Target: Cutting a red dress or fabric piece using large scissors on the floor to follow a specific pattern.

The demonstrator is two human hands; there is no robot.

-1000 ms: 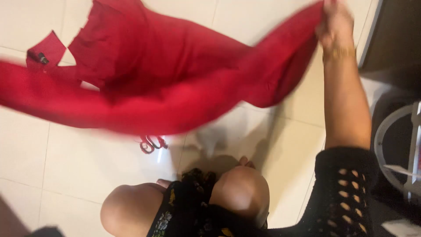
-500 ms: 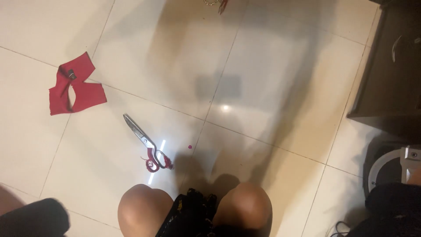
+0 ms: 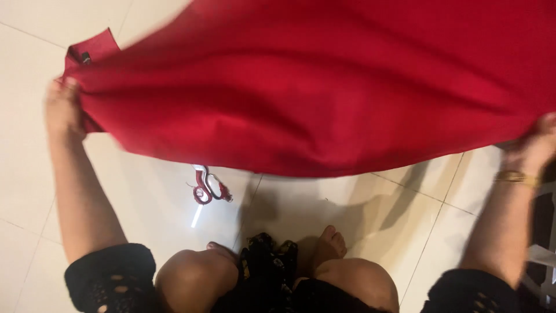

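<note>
We see a large sheet of plain red woven cloth (image 3: pixel 324 87) held spread out in the air above the pale glossy tiled floor (image 3: pixel 23 191). Its long axis runs left to right across the view, from one hand to the other, and its lower edge sags in a shallow curve between them. The far part of the cloth runs past the top edge of the view.

Below the cloth's lower edge lies a pair of scissors with red handles (image 3: pixel 209 186) on the floor — only the handle end shows, the blades are hidden under the cloth. At the upper left a small red fabric scrap with a dark tag (image 3: pixel 92 49) peeks out behind the cloth's corner. Nearer to us are two bare knees (image 3: pixel 197 278), toes (image 3: pixel 330 240) on the tiles, and black openwork sleeves (image 3: pixel 110 278) at both arms.

The left hand (image 3: pixel 61 107) has its grip closed on the left corner of the cloth, fingers bunching the fabric into folds. The right hand (image 3: pixel 536 145), with a gold bracelet (image 3: pixel 517 177) at the wrist, grips the right edge — its fingers are mostly hidden by the cloth, yet the fabric is gathered in them.
</note>
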